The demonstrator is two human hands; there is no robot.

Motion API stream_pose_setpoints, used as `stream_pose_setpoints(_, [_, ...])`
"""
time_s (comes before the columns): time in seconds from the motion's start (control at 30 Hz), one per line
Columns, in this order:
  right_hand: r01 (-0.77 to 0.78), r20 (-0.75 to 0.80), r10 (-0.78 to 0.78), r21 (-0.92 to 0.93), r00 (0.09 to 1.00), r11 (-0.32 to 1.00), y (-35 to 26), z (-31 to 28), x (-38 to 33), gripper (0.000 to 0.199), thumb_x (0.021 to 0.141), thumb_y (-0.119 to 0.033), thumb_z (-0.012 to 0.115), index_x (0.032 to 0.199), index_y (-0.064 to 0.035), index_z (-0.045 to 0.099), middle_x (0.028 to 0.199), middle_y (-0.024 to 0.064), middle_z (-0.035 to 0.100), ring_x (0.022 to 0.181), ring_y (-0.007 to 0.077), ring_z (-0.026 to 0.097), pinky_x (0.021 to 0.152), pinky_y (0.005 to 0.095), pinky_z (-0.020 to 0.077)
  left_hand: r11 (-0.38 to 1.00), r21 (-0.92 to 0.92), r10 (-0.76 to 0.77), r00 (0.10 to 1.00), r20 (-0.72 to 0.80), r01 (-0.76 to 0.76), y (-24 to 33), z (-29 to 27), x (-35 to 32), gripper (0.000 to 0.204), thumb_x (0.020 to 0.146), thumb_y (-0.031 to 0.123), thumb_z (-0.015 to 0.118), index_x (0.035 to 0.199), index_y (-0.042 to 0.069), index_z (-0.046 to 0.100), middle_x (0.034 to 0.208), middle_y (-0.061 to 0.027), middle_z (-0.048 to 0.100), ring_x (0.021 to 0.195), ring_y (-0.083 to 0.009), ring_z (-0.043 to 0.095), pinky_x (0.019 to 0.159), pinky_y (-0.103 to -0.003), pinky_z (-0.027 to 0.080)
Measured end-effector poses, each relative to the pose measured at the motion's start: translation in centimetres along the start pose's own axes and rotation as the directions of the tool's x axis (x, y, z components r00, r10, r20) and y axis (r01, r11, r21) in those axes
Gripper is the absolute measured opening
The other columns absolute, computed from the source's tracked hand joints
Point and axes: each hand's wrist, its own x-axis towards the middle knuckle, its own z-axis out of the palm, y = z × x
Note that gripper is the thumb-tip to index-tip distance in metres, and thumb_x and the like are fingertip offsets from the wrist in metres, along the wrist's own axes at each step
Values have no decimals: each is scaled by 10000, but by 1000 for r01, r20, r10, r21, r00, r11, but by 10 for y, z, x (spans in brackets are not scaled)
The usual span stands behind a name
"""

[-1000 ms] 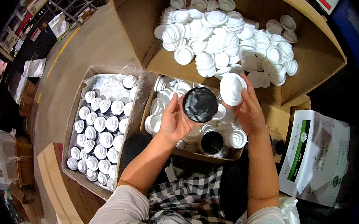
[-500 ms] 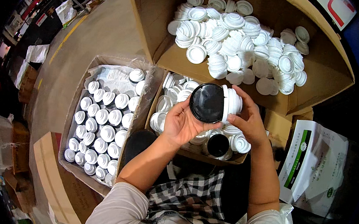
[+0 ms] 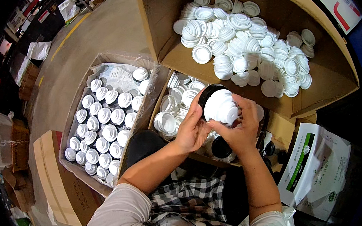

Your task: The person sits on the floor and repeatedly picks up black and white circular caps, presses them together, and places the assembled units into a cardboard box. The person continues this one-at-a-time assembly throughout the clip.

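Note:
In front of me I hold a black round cap [image 3: 204,97] and a white stepped plastic piece [image 3: 220,105] against its face. My left hand [image 3: 191,130] is closed around the black cap's rim from the left and below. My right hand [image 3: 243,129] grips the white piece from the right, thumb underneath. Whether the two parts are fully joined I cannot tell. Below my hands, an open box [image 3: 159,107] contains loose white stepped pieces [image 3: 166,122]. Another black cap [image 3: 221,147] lies in it by my right wrist.
To the left, a plastic-lined carton [image 3: 72,131] holds rows of white-topped pieces. A large tilted cardboard box [image 3: 321,88] with a heap of white discs [image 3: 238,45] stands at the far side. At right lies a white printed bag [image 3: 318,168]; small black parts [image 3: 269,148] sit beside it.
The black cap has turned from facing me to nearly edge-on, and the white piece now covers its face. My right hand has shifted slightly lower and left.

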Motion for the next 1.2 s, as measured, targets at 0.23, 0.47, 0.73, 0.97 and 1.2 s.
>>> stream_pose_setpoints(0.23, [47, 10, -48, 10, 999, 999, -1, 3, 0, 727, 532, -229, 863, 1144, -50, 515, 1007, 125, 511, 871, 242, 560, 654, 321, 497, 997, 71, 37, 999, 10, -38, 5, 5, -1, 479, 997, 263, 297, 1420, 71, 180, 1409, -135, 308, 1281, -251, 363, 1052, -380, 332])
stream_pose_setpoints(0.47, [65, 13, -64, -22, 998, 998, -1, 1, 1, 755, 534, -226, 862, 1180, -87, 497, 1042, 127, 500, 888, 247, 561, 609, 317, 510, 997, 77, 6, 1000, 14, -7, 7, 6, -1, 501, 988, 271, 313, 1421, 57, 182, 1415, -140, 300, 1285, -257, 355, 1054, -382, 317])
stream_pose_setpoints(0.73, [82, 26, -82, -28, 996, 996, 3, 2, 0, 747, 547, -219, 858, 1187, -97, 492, 1066, 133, 491, 910, 261, 565, 618, 313, 522, 995, 103, 13, 1000, 15, -15, 3, 3, -2, 536, 976, 273, 401, 1410, 43, 186, 1387, -139, 325, 1258, -228, 373, 1031, -357, 335])
stream_pose_setpoints(0.97, [-10, 111, 4, 55, 994, 998, 15, 6, -3, 755, 595, -422, 820, 1188, -91, 489, 1067, 136, 494, 974, 284, 542, 764, 373, 484, 818, 560, 150, 989, 10, -130, 10, -4, 3, 590, 863, 131, 627, 1346, -5, 317, 1262, -119, 465, 1159, -192, 451, 998, -314, 345])
stream_pose_setpoints(1.2, [-351, -34, 416, 475, 909, 807, 29, 23, -1, 540, 948, -484, 379, 1078, 21, 519, 907, 85, 569, 841, 155, 529, 763, 292, 427, 890, 445, 107, 994, 11, -101, -21, -5, 4, 492, 882, 195, 607, 1271, -5, 381, 1196, -102, 478, 1089, -160, 466, 948, -290, 366])
